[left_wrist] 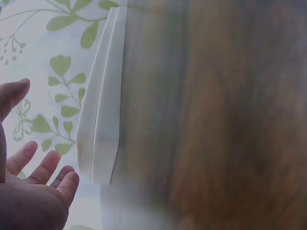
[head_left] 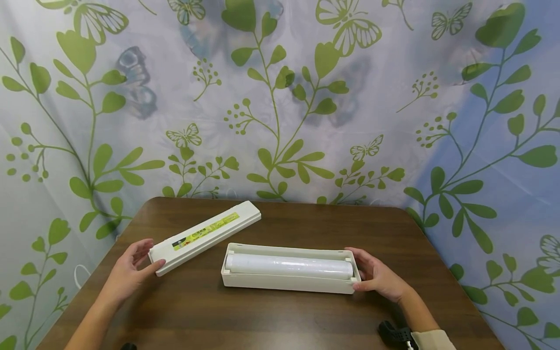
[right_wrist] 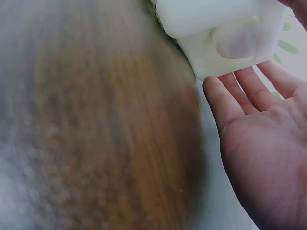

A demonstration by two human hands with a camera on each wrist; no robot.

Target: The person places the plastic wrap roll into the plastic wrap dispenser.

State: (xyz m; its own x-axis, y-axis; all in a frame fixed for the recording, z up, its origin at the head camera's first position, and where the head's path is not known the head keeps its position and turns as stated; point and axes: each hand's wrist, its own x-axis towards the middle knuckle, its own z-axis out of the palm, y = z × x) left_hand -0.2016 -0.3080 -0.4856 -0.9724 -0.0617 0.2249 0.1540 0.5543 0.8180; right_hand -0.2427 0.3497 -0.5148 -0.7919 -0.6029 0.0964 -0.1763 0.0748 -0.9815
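Note:
A white plastic box [head_left: 288, 283] sits on the table with a roll of cling film [head_left: 288, 266] inside. Its top side is uncovered. My right hand [head_left: 378, 276] holds the box's right end, thumb at the front corner and fingers toward the back corner. In the right wrist view, fingers of the right hand [right_wrist: 268, 129] touch the box end [right_wrist: 235, 43]. To the left lies a slanted white lid [head_left: 205, 238] with a yellow-green label. My left hand [head_left: 129, 272] is spread around its near end; in the left wrist view, the left hand [left_wrist: 38, 196] has loose fingers beside the lid [left_wrist: 105, 110].
The brown wooden table [head_left: 306, 321] ends at a curtain [head_left: 280, 97] printed with green leaves and butterflies. A black strap [head_left: 395, 334] is by the right wrist. At the left edge a white cable loop [head_left: 80, 276] hangs.

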